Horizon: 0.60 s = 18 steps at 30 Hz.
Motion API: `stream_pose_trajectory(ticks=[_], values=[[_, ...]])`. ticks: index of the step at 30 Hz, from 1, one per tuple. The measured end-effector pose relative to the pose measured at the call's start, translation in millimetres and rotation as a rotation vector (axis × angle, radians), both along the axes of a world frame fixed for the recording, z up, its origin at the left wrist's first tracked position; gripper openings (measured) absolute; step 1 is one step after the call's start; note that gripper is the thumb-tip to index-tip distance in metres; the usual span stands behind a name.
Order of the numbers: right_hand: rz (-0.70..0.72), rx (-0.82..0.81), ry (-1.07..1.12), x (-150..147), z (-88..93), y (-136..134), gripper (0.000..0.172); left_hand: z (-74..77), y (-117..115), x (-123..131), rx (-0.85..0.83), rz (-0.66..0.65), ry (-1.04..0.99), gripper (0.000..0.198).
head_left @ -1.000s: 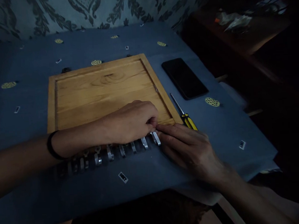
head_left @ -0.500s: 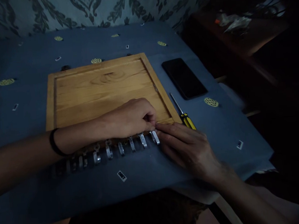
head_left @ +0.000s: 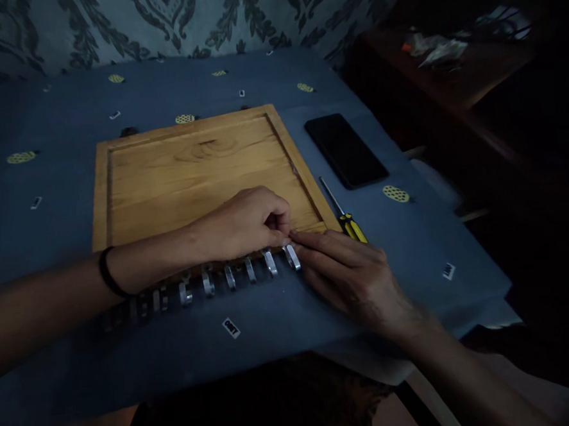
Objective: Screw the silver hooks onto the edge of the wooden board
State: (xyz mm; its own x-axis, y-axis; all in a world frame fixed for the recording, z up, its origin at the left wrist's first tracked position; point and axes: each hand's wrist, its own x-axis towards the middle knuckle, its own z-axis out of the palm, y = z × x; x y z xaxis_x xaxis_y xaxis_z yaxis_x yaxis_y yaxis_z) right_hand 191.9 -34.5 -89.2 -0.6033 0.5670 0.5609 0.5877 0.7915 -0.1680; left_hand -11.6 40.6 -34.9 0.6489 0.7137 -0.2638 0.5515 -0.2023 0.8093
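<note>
A framed wooden board [head_left: 195,173] lies on the blue cloth, with a row of shiny metal hooks [head_left: 208,284] along its near edge. My left hand [head_left: 251,221] reaches across the board to the near right corner, thumb and fingers pinched together; whatever is between the fingertips is too small or hidden to make out. Against it, at the same corner, my right hand [head_left: 350,273] has its fingers pressed together on the end metal hook [head_left: 292,257]. The fingertips of both hands meet just above this hook and hide its base.
A screwdriver [head_left: 350,227] with a yellow and black handle lies by the board's right side. Beyond it rests a black phone [head_left: 345,150]. The tablecloth [head_left: 177,354] drops at the near edge. Dark wooden furniture [head_left: 451,93] stands at the right, with crumpled plastic on it.
The view has shifted slightly. Both hands stay at the same corner hook, with only small finger movement to be seen. The board, screwdriver and phone lie as before.
</note>
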Motion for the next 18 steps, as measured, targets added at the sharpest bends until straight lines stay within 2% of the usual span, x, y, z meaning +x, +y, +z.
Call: stream_pose_trajectory(ticks=[18], values=[[-0.034,0.025,-0.011,-1.7,1.0,0.9,0.018,-1.6,0.9,-3.0,-0.093,-0.035,-0.084,0.025]])
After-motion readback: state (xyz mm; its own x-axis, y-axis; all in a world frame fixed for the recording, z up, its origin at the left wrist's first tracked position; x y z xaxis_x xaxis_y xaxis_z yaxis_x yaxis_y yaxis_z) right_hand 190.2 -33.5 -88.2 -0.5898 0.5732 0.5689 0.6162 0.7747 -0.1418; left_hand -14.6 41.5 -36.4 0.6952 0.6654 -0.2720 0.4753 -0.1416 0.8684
